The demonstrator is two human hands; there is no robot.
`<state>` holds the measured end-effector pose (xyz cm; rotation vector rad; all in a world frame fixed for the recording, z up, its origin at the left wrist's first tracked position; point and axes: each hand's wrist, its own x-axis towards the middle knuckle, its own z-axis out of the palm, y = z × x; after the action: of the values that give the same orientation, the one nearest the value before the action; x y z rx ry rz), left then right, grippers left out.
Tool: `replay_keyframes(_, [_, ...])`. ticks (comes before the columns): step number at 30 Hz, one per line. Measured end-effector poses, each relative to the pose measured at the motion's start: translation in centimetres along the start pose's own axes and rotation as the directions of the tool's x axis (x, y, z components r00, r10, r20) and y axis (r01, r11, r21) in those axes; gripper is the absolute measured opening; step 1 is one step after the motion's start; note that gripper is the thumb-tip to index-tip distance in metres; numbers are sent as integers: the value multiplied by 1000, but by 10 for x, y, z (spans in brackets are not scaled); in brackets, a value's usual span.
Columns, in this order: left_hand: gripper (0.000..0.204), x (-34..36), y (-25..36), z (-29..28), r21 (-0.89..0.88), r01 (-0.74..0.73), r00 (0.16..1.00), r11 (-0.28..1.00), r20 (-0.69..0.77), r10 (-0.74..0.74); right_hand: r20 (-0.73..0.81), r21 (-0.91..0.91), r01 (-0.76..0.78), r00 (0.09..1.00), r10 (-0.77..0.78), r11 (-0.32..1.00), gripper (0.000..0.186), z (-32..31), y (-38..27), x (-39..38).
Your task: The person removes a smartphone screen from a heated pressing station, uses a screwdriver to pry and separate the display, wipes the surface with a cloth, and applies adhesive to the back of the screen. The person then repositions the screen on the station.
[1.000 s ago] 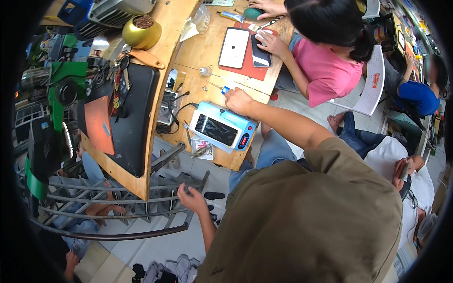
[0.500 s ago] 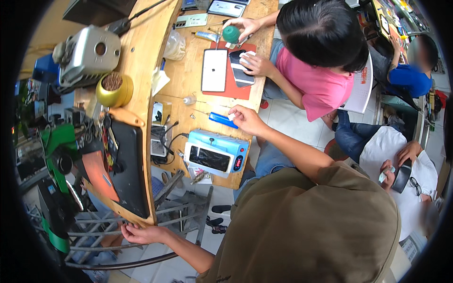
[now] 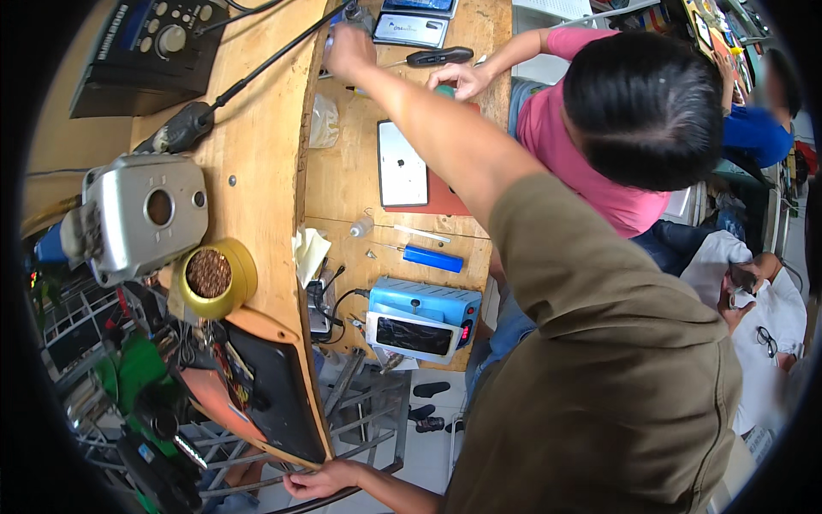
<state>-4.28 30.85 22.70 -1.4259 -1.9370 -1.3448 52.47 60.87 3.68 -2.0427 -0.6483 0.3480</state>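
Note:
My right arm stretches across the wooden workbench (image 3: 342, 193). My right hand (image 3: 349, 53) is at its far end, beside a small clear bottle (image 3: 361, 15); the fingers are blurred and partly hidden. Low at the left, my left hand (image 3: 324, 480) rests by the corner of the raised wooden shelf, palm partly up, fingers loosely bent and empty. Below my right arm lie a blue-handled tool (image 3: 433, 259) with a thin tip, a thin white stick (image 3: 421, 233) and a small dropper bottle (image 3: 361, 227). Nearer me, a white-framed phone (image 3: 414, 335) lies on a blue heating machine (image 3: 428, 297).
A co-worker's hand (image 3: 460, 79) is close to my forearm, above a tablet (image 3: 402, 164) on a red mat. The shelf carries a gold pot (image 3: 224, 278), a metal box (image 3: 156, 214), a cable-ended tool (image 3: 181, 128) and a black control unit (image 3: 150, 51). Metal racks (image 3: 368, 420) stand below.
My right hand has left the blue-handled tool and reached to the bench's far end. A white stick now shows lying beside that tool. My left hand stays near the shelf corner.

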Motion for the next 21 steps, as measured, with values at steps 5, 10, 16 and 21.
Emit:
replay_keyframes(5, [28,0,-9,-8,197,-265,964,944,36,263,-160,40,-92,982,98,995,28,11,44,107])
replay_keyframes(10, [28,-6,-11,6,112,-173,985,979,38,170,-73,113,135,989,-128,984,30,12,76,139])
replay_keyframes(16, [28,-13,-12,22,105,-209,975,972,97,199,-180,-13,210,961,-209,978,24,12,76,127])
replay_keyframes(21, [29,-17,-14,26,96,-217,971,972,129,203,-61,-41,149,987,-152,988,20,-2,74,125])
